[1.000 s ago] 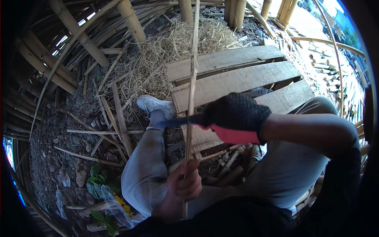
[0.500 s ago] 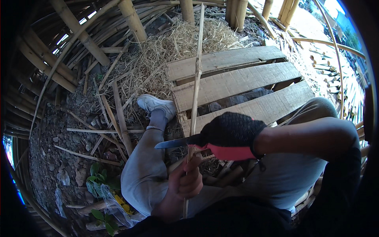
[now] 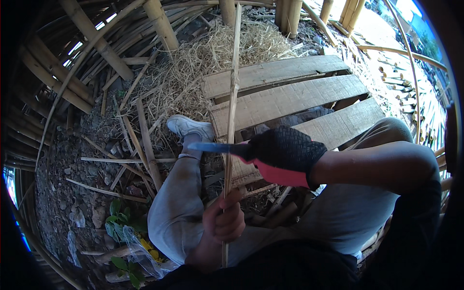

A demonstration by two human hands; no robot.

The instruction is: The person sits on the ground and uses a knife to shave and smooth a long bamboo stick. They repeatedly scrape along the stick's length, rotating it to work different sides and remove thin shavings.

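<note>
- From where I stand, with the bare left hand [image 3: 224,220] as the clock's hub and the sitter facing twelve, that fist is clamped round a long bamboo strip [image 3: 233,92], its far end running up to twelve.
- Between one and two o'clock, the gloved right hand [image 3: 287,154] is wrapped round a knife [image 3: 212,147], apart from the left; the blade points to nine across the strip, and I can't tell whether its edge touches.
- At one o'clock sits a slatted wooden platform [image 3: 295,99], the strip passing above its near-left end.
- The left shoe [image 3: 188,128], at eleven, is in the way on that side, its ankle behind the blade tip from here.
- Pale shavings [image 3: 183,82] heap up beyond the shoe, with bamboo posts [image 3: 162,24] past them.
- Loose strips [image 3: 130,160] litter the dirt at ten.
- Green leaves [image 3: 116,222] lie at nine, a clear plastic bag [image 3: 145,251] just below.
- Bamboo pieces [image 3: 403,82] lie in sunlight at two, well apart.
</note>
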